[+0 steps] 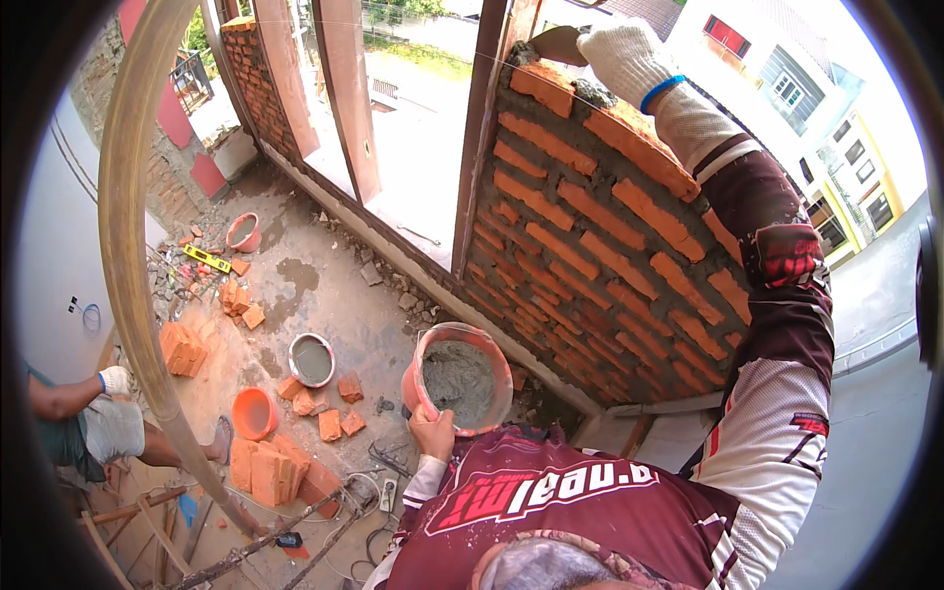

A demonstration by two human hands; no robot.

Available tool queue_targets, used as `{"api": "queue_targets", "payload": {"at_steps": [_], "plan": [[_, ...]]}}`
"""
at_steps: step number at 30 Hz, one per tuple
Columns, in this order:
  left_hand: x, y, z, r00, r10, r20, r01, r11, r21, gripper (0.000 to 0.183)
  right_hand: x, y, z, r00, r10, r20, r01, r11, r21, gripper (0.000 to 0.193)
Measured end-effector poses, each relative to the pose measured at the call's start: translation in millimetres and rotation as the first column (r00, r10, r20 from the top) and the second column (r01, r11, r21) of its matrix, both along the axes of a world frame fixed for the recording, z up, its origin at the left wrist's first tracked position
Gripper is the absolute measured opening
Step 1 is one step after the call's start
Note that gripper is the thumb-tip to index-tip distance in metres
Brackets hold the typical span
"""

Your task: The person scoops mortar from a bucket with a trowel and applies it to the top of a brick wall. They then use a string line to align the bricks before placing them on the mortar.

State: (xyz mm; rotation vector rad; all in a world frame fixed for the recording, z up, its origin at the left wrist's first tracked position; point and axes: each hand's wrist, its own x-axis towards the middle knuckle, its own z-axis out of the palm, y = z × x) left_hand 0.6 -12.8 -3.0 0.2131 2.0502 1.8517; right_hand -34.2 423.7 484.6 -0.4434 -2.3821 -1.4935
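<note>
My left hand [433,433], bare, is closed on the near rim of an orange bucket [420,377]. Grey wet mortar [460,382] fills much of this bucket. At the upper right, my right hand [629,61] wears a white knitted glove and has its fingers wrapped round a trowel. The trowel's blade [558,45] lies over the top end of a brick wall [615,236], beside a dark wooden post [480,138]. Lumps of mortar [593,93] sit on the top course under my right hand. The trowel's handle is hidden in the glove.
A co-worker's gloved hand [116,382] and bare leg show at the left. On the floor stand a small mortar bucket [313,360], an orange bucket [255,413], stacked bricks [270,472] and a yellow spirit level [207,259]. A curved pole [128,187] crosses the left side.
</note>
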Motion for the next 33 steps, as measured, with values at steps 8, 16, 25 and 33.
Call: {"api": "queue_targets", "payload": {"at_steps": [8,16,25,33], "plan": [[-5.0,-4.4,-13.0,0.999,-0.011,-0.045,0.011,1.0,-0.009,0.024,85.9,-36.3,-23.6,0.949,-0.096,-0.299,-0.161,0.668,-0.726,0.035],[-1.3,-7.6,0.4,1.0,-0.024,0.007,0.023,0.999,0.047,0.021,19.8,-85.3,-258.4,0.788,-0.328,-0.522,-0.457,0.258,-0.852,0.046],[-0.5,-24.2,-40.3,0.986,-0.007,0.165,0.004,1.0,0.019,0.023,-25.2,-46.6,-264.9,0.705,-0.53,-0.47,-0.672,-0.29,-0.681,0.051],[-0.7,-21.4,-24.1,0.993,0.016,0.12,-0.02,0.999,0.033,0.024,41.1,-30.8,-247.3,0.678,-0.55,-0.487,-0.676,-0.207,-0.707,0.051]]}}
